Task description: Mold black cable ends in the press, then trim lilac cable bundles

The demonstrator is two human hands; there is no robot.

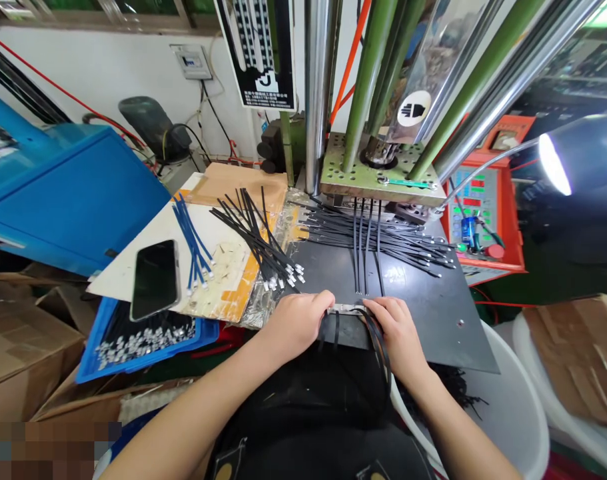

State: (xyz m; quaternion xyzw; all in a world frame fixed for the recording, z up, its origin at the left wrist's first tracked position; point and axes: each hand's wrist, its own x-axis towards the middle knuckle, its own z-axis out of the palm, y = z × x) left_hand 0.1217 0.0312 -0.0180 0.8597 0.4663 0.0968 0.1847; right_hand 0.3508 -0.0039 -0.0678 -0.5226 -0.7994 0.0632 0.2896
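Observation:
At the near edge of the dark work plate (408, 313), a narrow silvery metal bar (349, 309) lies between my hands. My left hand (303, 317) is closed around its left end, with the thumb on top. My right hand (396, 327) pinches the other end, fingers bent. Several black cables (382, 343) hang from the bar towards my lap, close to the right fingers. Beyond it, several black cables (367, 247) run from under the press head to the bar. What the left fingertips touch underneath is hidden.
A green press plate (383, 177) with a wrench (408, 183) overhangs the work plate. Loose black cables (408, 243) lie behind, with white-ended bundles (263, 247) left. A phone (154, 280), blue cables (190, 243), a blue bin (208, 333), a lamp (578, 153) and a red control box (513, 220) surround them.

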